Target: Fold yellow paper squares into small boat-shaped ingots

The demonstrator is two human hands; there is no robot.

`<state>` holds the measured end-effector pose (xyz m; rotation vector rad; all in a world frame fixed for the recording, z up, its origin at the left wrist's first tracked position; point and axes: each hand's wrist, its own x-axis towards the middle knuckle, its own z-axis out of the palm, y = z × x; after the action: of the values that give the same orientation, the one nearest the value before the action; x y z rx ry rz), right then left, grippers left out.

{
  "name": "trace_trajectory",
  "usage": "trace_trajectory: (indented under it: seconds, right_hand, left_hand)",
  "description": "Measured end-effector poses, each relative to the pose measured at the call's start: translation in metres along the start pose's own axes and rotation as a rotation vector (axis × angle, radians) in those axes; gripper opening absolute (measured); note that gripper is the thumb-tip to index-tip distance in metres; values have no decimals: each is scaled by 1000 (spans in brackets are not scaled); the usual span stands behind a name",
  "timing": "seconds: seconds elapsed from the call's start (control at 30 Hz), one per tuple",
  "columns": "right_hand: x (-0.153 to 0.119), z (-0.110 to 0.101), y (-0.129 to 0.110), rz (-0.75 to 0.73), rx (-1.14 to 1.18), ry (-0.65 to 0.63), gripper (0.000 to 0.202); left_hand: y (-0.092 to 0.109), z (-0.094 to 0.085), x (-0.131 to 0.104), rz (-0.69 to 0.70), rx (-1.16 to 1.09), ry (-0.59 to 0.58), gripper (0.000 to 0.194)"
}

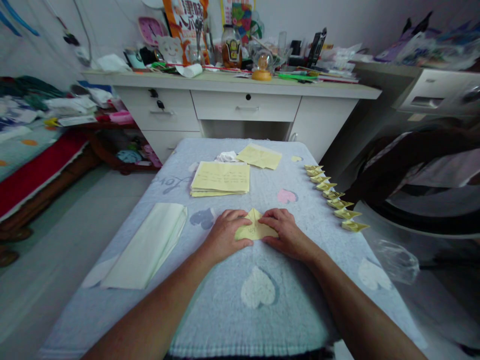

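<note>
A small yellow sheet of paper (255, 231), folded to a point at the top, lies on the cloth-covered table between my hands. My left hand (229, 231) grips its left side, thumb low and fingers along the upper edge. At its right side, my right hand (285, 231) pinches the paper the same way. Parts of both paper edges are hidden under the fingers. Beyond them sits a stack of yellow paper sheets (221, 177) with handwriting. Several folded yellow paper boats (339, 204) stand in a row along the table's right edge.
More yellow sheets (259, 156) and a crumpled white tissue (227, 156) lie at the far end. A folded white paper (150, 247) rests at the left. Behind stands a white desk (247, 102) crowded with jars and odds and ends. A washing machine (431, 95) is at the right.
</note>
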<state>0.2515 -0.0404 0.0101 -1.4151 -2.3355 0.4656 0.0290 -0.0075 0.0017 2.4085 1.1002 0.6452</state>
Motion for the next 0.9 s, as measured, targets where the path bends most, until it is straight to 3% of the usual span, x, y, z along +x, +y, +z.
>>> trace_trajectory:
  seconds: [0.17,0.37,0.9]
  right_hand:
    - [0,0,0,-4,-4,10,42]
    - [-1,-4,-2,-19,11,-15,55]
    - [0,0,0,-17,14,-2,43]
  left_hand:
    - [2,0,-1,-4,1,-2,42]
    - [2,0,-3,50,32,0,37]
    - [-1,-3,-3,100,16,-5,23]
